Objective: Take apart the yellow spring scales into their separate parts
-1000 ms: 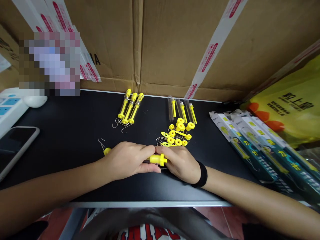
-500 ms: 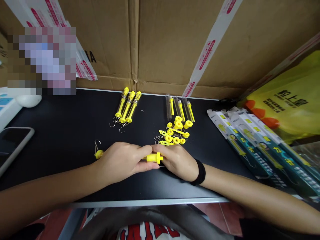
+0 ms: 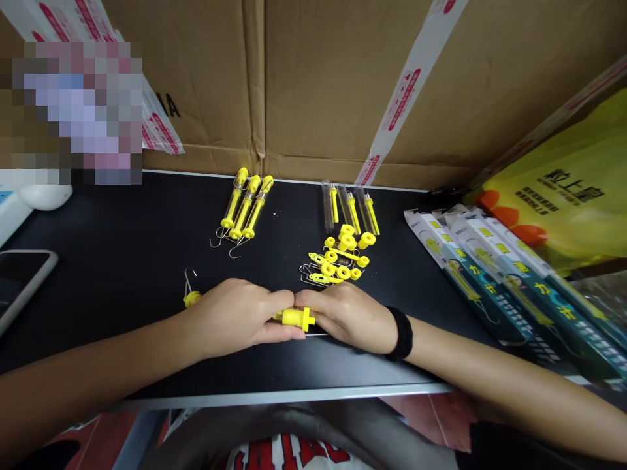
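While the scale (image 3: pixel 278 316) is gripped by the left hand (image 3: pixel 235 318), its long axis is set nearly crosswise, with the hook (image 3: pixel 186 282) exposed on that hand's outer side and the cap (image 3: pixel 296 318) between both hands. Just beside the cap, the right hand (image 3: pixel 353 316) is curled; a thin wire (image 3: pixel 317 335) is partly covered by it, but whether this is pinched cannot be told.
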Motion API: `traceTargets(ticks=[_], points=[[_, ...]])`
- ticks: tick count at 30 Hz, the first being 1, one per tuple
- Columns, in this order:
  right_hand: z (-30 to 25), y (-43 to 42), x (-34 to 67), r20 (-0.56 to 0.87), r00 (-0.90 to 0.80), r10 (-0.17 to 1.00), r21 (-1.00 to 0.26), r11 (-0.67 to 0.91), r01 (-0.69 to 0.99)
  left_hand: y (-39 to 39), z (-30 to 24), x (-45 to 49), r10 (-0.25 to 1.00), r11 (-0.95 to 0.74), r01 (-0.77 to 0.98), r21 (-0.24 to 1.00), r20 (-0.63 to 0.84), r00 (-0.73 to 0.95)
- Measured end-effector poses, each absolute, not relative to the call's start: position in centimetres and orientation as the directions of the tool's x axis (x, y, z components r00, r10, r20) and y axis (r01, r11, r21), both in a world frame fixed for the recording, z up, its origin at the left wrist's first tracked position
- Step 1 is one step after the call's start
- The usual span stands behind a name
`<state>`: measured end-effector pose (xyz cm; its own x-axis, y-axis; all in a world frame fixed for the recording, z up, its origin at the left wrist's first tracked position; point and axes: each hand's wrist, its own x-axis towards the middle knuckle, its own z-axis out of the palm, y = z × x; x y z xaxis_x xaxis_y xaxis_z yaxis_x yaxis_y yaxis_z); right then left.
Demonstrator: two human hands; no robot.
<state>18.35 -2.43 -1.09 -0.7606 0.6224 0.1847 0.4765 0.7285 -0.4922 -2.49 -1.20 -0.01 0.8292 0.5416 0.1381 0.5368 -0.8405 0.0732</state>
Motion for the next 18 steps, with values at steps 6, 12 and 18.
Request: traceTargets(ticks=[6,12,18], points=[[-1.32,-2.55,18.67,0.302,-0.679,0.669,-0.493,0.719,0.49,-1.09,-0.25,-2.29,0.448,-0.855,0.511,-0.094,0.365,0.816],[-1.37,-2.57,18.83,0.288,-0.717,0.635,-0.415,0.758,0.504,-1.35,-0.39,-2.25,0.421,-0.853,0.504,-0.137,0.388,0.82],[-1.46,-2.92,18.42,0.261,-0.633,0.729,-0.602,0.636,0.483,-1.87,-0.87,-2.25,0.468,-0.799,0.572,-0.183,0.408,0.784]])
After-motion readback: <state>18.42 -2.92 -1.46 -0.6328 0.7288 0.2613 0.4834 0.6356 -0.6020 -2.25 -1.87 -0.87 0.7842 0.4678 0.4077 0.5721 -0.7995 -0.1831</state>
